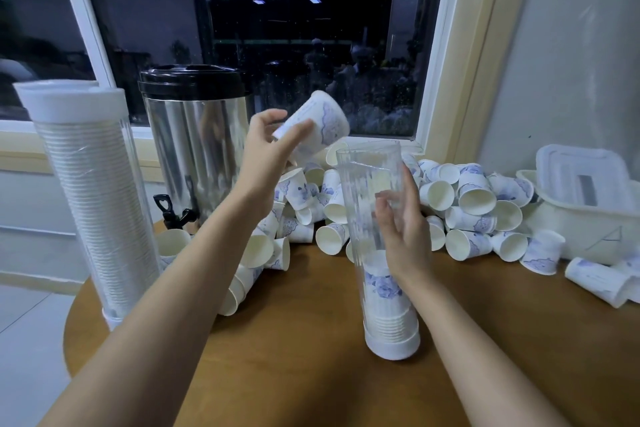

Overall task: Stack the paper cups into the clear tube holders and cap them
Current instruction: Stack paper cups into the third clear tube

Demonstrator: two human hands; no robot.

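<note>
My left hand (268, 149) grips a white paper cup (320, 123) with a blue print, tilted, just above and left of the open top of a clear tube holder (372, 191). This tube stands upright on the round wooden table (294, 357) on a white base cap, with several stacked cups at its bottom. My right hand (403, 229) rests against the tube's right side, fingers loosely curved around it. A second tube (93, 191), full of cups and topped with a white cap, stands at the left. A heap of loose cups (464, 211) lies behind.
A steel drink dispenser (194, 146) with a black lid and tap stands at the back left. A white lidded plastic box (585, 194) sits at the right. A dark window runs behind the table. More cups lie near the right edge.
</note>
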